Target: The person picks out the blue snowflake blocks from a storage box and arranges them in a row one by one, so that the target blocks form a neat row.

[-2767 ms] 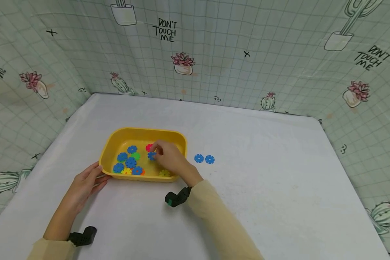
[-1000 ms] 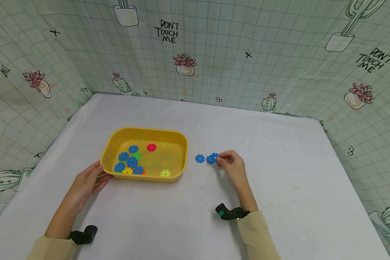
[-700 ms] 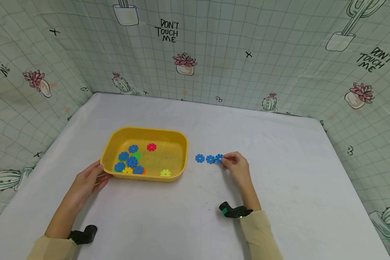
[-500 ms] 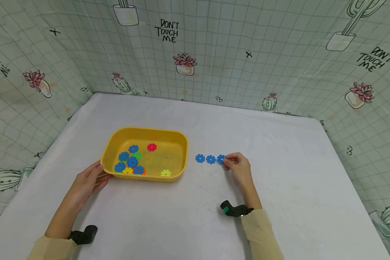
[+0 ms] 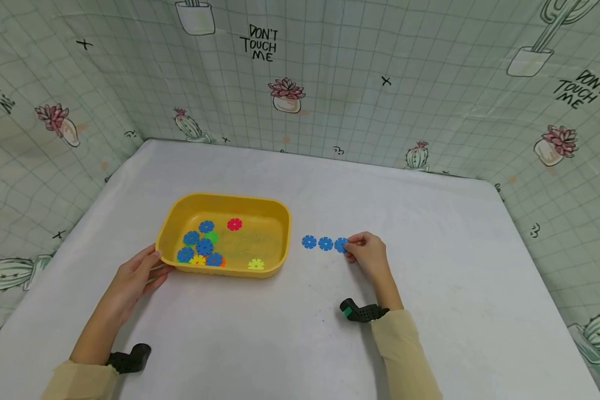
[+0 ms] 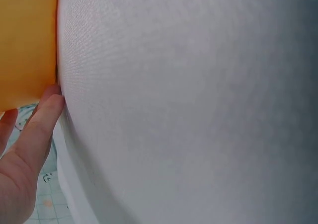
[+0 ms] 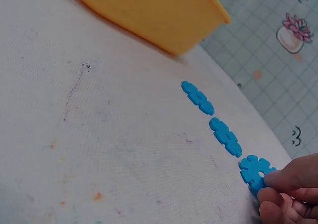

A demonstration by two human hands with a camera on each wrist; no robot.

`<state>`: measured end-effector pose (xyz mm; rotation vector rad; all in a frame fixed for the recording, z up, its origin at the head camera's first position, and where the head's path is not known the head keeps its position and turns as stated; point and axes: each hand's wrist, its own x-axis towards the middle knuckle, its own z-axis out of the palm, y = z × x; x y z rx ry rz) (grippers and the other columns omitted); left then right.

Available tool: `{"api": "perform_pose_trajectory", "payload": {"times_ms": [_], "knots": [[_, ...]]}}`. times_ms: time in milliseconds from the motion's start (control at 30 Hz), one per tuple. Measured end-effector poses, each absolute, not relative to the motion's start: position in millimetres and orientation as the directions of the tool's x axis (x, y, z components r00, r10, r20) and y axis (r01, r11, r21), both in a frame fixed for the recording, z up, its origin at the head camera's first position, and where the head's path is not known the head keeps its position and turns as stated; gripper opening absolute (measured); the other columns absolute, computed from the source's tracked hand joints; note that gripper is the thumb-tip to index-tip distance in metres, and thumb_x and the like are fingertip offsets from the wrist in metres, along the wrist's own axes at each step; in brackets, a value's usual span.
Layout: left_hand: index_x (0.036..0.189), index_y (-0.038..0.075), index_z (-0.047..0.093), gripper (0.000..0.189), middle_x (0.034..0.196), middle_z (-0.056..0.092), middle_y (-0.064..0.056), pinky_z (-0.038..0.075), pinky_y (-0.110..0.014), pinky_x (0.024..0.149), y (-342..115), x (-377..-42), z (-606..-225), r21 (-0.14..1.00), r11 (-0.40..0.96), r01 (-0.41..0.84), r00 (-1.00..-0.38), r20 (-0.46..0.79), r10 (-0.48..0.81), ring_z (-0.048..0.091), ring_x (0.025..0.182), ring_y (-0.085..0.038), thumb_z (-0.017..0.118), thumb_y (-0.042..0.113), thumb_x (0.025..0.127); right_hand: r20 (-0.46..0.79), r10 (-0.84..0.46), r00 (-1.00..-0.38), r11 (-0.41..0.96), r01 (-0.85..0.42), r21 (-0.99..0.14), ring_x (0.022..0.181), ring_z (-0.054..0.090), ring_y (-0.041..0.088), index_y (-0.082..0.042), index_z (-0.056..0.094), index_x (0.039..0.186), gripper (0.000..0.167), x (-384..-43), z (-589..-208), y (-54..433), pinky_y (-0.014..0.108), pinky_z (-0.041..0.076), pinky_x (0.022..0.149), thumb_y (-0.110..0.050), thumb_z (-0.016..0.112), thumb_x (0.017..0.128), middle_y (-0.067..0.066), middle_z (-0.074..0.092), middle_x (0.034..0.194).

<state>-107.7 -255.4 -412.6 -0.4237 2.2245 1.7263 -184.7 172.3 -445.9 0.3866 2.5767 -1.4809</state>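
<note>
The person's right hand (image 5: 371,256) pinches a blue notched plastic disc (image 7: 251,170) by its edge, tilted just beside two matching discs (image 5: 325,243) on the white tabletop (image 5: 260,328); the left hand (image 5: 132,278) grips the yellow plastic tray (image 5: 252,209) at its near-left corner. The disc looks light, stiff, sturdy and slightly slick, so thumb and forefinger on opposite faces near the rim should suit.
</note>
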Motion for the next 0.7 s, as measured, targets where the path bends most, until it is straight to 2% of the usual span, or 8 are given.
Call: {"api": "perform_pose_trajectory", "payload": {"times_ms": [167,233,300,400,467,600,700], "knots": [[0.149,0.003,0.014,0.067,0.109,0.058,0.007,0.052,-0.012,0.079,-255.2,-108.4,-412.7,0.883,0.234,-0.408,-0.912,-0.406,-0.057,0.057,0.084,0.012,0.035,0.042,0.099,-0.281,0.142,-0.949,0.517,0.313,-0.796,0.055,0.057,0.008,0.003,0.06,0.099,0.019,-187.2,-442.0,171.9,0.018,0.052,0.055,-0.012,0.062,0.087,0.007,0.063,0.075],[0.149,0.003,0.014,0.067,0.112,0.058,0.003,0.052,-0.012,0.079,-254.8,-108.6,-412.7,0.88,0.239,-0.41,-0.911,-0.408,-0.062,0.057,0.084,0.012,0.035,0.042,0.099,-0.288,0.14,-0.947,0.525,0.317,-0.79,0.054,0.056,0.008,0.003,0.06,0.099,0.019,-188.0,-440.5,171.4,0.018,0.051,0.054,-0.012,0.062,0.087,0.007,0.062,0.074],[0.149,0.002,0.014,0.067,0.119,0.057,-0.007,0.052,-0.012,0.079,-253.9,-108.7,-412.6,0.876,0.252,-0.411,-0.911,-0.407,-0.067,0.057,0.083,0.012,0.034,0.042,0.099,-0.292,0.14,-0.946,0.528,0.321,-0.786,0.053,0.056,0.008,0.003,0.06,0.098,0.018,-188.7,-439.4,170.7,0.018,0.05,0.053,-0.011,0.062,0.086,0.006,0.062,0.072],[0.149,0.003,0.014,0.066,0.131,0.049,-0.021,0.052,-0.012,0.079,-252.9,-108.8,-412.5,0.87,0.271,-0.411,-0.91,-0.407,-0.073,0.056,0.083,0.013,0.032,0.042,0.099,-0.297,0.144,-0.944,0.524,0.327,-0.786,0.052,0.055,0.007,0.004,0.06,0.097,0.018,-189.4,-438.3,169.5,0.018,0.05,0.052,-0.01,0.061,0.087,0.006,0.062,0.071],[0.149,0.003,0.013,0.066,0.136,0.042,-0.026,0.052,-0.013,0.079,-252.6,-108.9,-412.4,0.868,0.275,-0.413,-0.909,-0.41,-0.075,0.056,0.083,0.013,0.031,0.043,0.099,-0.303,0.148,-0.941,0.52,0.335,-0.786,0.052,0.055,0.007,0.005,0.061,0.097,0.017,-190.0,-438.0,168.6,0.018,0.05,0.051,-0.009,0.061,0.086,0.006,0.062,0.07],[0.149,0.003,0.013,0.066,0.14,0.037,-0.029,0.053,-0.014,0.079,-252.7,-109.3,-412.6,0.864,0.271,-0.425,-0.904,-0.421,-0.076,0.055,0.083,0.014,0.031,0.043,0.099,-0.315,0.152,-0.937,0.527,0.346,-0.776,0.051,0.056,0.007,0.005,0.061,0.097,0.017,-190.8,-437.1,167.7,0.018,0.05,0.052,-0.008,0.061,0.087,0.007,0.063,0.071],[0.149,0.003,0.013,0.067,0.139,0.039,-0.027,0.053,-0.014,0.079,-252.6,-109.6,-412.8,0.863,0.271,-0.427,-0.903,-0.424,-0.074,0.055,0.083,0.014,0.031,0.043,0.099,-0.315,0.152,-0.937,0.543,0.345,-0.766,0.052,0.056,0.007,0.005,0.061,0.097,0.017,-191.1,-435.7,168.5,0.019,0.05,0.052,-0.008,0.061,0.087,0.008,0.064,0.072]]}}
